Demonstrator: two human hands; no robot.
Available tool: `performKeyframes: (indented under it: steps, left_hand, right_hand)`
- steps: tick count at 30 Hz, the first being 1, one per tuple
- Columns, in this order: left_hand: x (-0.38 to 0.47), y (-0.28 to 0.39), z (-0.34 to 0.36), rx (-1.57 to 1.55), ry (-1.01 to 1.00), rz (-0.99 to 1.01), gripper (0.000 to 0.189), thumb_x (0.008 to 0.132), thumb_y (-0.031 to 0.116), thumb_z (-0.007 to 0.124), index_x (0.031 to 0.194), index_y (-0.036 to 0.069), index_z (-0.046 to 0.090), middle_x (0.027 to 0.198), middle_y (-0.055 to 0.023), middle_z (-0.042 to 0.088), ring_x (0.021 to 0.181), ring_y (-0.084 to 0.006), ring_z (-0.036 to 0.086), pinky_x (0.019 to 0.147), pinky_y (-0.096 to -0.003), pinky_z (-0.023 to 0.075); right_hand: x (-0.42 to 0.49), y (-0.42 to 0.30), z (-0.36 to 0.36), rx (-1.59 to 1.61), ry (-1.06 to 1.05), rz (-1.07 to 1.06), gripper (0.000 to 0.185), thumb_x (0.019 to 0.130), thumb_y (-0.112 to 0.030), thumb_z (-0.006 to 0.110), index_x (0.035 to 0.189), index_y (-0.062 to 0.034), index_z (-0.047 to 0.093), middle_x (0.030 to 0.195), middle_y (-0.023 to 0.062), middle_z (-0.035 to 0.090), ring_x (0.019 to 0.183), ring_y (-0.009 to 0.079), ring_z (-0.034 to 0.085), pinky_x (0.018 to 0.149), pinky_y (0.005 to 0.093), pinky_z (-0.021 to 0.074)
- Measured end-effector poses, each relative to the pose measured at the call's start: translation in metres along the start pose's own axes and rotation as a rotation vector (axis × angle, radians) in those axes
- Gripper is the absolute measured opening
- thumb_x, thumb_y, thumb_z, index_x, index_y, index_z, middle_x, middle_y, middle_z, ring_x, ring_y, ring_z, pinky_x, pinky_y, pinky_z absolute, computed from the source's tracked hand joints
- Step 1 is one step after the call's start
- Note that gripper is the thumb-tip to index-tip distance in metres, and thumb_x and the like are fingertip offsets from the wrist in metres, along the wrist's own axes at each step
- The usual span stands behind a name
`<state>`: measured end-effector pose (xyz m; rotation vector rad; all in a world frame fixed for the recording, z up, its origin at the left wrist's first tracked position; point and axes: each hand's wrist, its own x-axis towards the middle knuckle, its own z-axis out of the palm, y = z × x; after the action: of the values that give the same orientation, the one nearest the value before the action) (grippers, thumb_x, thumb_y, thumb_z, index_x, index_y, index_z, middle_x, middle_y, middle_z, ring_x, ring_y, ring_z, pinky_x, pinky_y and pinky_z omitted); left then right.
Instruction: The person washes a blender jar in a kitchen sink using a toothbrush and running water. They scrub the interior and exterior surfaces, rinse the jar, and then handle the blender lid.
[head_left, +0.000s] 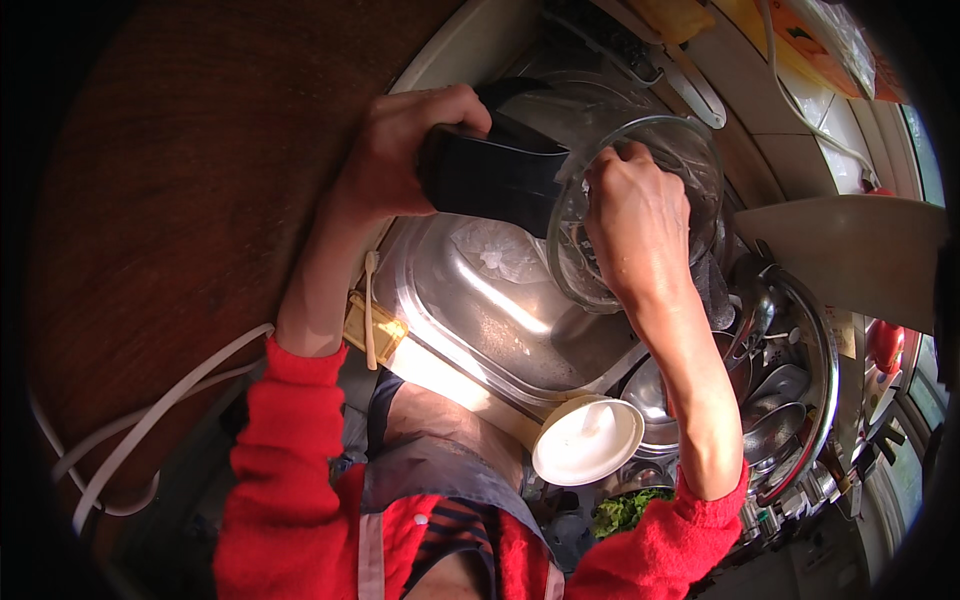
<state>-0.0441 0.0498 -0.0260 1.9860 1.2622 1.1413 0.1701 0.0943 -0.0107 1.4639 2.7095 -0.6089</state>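
Over the sink, a clear glass container (561, 247) with a thick black handle (495, 180) is tilted on its side. My left hand (394, 154) is closed around the outer end of that handle. My right hand (637, 217) reaches through the container's round mouth, its fingers curled inside. The fingertips are hidden, so whether they hold anything does not show. Beneath the container lies the stainless steel sink (480, 322). Clear crumpled plastic (499, 251) rests in its basin.
A toothbrush (370, 315) lies across a yellow block (384, 330) on the near ledge. A white bowl (589, 442) leans at the near rim. Metal bowls (652, 397) and ladles crowd the right, above green leaves (630, 511). A brown wooden surface (172, 187) spans the left.
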Motion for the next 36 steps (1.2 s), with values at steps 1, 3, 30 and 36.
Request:
performKeyframes:
  steps: [1,3,30,36]
  left_hand:
    - [0.0,0.0,0.001,0.002,0.002,-0.003,0.028,0.061,0.009,0.075,0.079,0.005,0.054,0.065,-0.0052,0.053,0.056,-0.0161,0.055,0.052,-0.0266,0.0414]
    - [0.0,0.0,0.001,0.006,0.001,-0.008,0.027,0.061,0.009,0.074,0.079,0.004,0.054,0.065,-0.0052,0.053,0.056,-0.0161,0.055,0.052,-0.0268,0.0413]
    - [-0.001,-0.003,0.001,-0.012,-0.003,-0.027,0.027,0.061,0.009,0.075,0.078,0.005,0.054,0.065,-0.0043,0.054,0.055,-0.0157,0.056,0.051,-0.0267,0.0416]
    - [0.0,0.001,0.008,0.048,-0.028,0.012,0.029,0.059,0.01,0.076,0.077,0.007,0.054,0.063,-0.0047,0.052,0.055,-0.0192,0.055,0.051,-0.029,0.0412]
  right_hand:
    - [-0.001,0.0,0.002,0.066,-0.025,-0.011,0.018,0.078,-0.004,0.056,0.095,-0.0002,0.061,0.091,0.0242,0.061,0.078,0.0422,0.061,0.067,0.0469,0.0504]
    - [-0.002,0.004,0.001,0.097,-0.145,-0.039,0.016,0.079,-0.006,0.055,0.092,-0.0005,0.064,0.087,0.0228,0.062,0.08,0.0411,0.062,0.069,0.0457,0.0508]
    - [0.006,0.007,-0.012,-0.01,-0.213,-0.12,0.014,0.08,-0.011,0.059,0.092,-0.0049,0.063,0.078,0.0212,0.062,0.078,0.0397,0.061,0.068,0.0461,0.0493]
    - [-0.003,0.014,-0.015,-0.183,-0.086,-0.067,0.014,0.075,-0.003,0.054,0.087,-0.002,0.062,0.076,0.0199,0.062,0.075,0.0397,0.062,0.064,0.0454,0.0508]
